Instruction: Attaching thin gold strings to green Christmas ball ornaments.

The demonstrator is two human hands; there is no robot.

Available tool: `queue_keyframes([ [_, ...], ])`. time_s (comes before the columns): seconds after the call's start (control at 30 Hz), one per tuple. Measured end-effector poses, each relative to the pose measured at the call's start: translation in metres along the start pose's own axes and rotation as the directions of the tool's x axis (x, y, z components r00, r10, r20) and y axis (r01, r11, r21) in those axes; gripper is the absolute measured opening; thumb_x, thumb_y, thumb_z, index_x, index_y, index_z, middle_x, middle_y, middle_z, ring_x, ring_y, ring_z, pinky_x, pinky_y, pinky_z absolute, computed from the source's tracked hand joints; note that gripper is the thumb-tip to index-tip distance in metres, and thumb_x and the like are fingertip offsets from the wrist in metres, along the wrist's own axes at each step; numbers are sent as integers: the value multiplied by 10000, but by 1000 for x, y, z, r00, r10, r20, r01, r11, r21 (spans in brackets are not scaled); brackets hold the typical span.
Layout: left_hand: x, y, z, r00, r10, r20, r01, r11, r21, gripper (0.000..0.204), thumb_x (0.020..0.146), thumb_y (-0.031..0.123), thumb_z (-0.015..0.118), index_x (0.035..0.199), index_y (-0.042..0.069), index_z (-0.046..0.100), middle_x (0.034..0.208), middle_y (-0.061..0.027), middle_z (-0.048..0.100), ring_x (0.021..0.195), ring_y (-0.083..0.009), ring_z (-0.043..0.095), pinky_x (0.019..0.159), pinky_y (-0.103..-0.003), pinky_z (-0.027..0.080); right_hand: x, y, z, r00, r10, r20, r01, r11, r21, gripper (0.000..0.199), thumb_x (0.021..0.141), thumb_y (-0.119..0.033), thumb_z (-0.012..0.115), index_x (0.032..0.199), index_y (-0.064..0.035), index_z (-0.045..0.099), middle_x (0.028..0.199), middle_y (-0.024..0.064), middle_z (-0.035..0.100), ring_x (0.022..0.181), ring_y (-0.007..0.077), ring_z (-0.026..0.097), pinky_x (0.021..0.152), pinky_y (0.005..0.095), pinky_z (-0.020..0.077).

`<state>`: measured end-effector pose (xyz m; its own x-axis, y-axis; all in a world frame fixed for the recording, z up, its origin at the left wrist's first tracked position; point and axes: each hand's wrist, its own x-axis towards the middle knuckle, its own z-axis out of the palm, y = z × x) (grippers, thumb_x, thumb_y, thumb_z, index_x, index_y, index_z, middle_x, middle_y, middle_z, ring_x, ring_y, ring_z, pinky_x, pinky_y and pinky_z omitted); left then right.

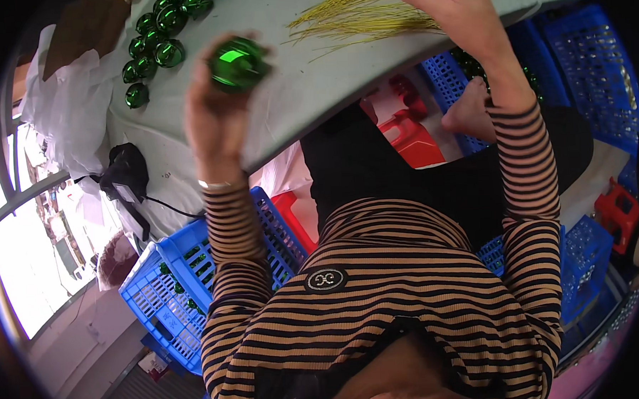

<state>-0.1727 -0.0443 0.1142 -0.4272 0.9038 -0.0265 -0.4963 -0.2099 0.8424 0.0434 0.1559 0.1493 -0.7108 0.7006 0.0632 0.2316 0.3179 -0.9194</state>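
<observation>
Shiny green round plastic bauble (238,62) gripped in closed left hand (213,122) above grey table (314,85); right hand (461,11) half-closed, pressing on yellow straw-like strands (358,16), well right of bauble.

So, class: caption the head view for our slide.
Left hand lifts a green bauble; right hand reaches yellow strands.

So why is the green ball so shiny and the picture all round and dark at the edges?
In the head view, light glares off the green ball held by the left hand; the fisheye lens bends the table edge and blackens the corners; the window at left is washed out white.
</observation>
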Motion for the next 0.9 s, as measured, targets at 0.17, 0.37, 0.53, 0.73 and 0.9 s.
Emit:
queue_keyframes([
  [0.17,-43,-90,53,845,-438,307,532,744,-403,559,870,318,560,1312,19,393,1205,-157,512,1095,-317,530,965,-474,422,-49,22,-14,998,-57,-40,64,976,208,63,823,-29,588,835,28,610,784,25,595,777,86,552,696,225,441],
  [0.37,-56,-150,71,775,-586,236,627,669,-399,490,866,228,587,1282,31,421,1154,-110,537,1089,-278,534,949,-462,439,-151,54,2,968,249,15,-235,891,387,59,830,-49,603,786,-13,618,695,-27,558,633,11,462,559,141,349],
  [0.53,-56,-175,78,813,-569,127,580,768,-273,445,863,226,594,1235,37,437,1120,-123,550,1091,-287,538,943,-446,454,-199,75,17,938,346,-10,-274,760,590,48,820,-36,610,788,-1,621,704,-16,569,645,23,482,577,148,371],
  [0.73,-48,-184,81,751,-629,199,653,753,-83,391,901,263,538,1212,45,444,1111,-145,555,1065,-309,557,893,-423,495,-216,83,19,922,384,-46,-260,704,661,58,818,-37,615,790,13,623,717,3,587,658,38,507,609,162,395],
  [0.9,-45,-202,73,653,-751,96,750,622,-226,377,942,299,463,1215,40,447,1103,-162,557,1035,-320,569,846,-417,517,-221,83,20,929,368,-38,-245,691,680,59,817,-43,618,791,10,626,713,6,589,661,42,512,619,170,402],
])
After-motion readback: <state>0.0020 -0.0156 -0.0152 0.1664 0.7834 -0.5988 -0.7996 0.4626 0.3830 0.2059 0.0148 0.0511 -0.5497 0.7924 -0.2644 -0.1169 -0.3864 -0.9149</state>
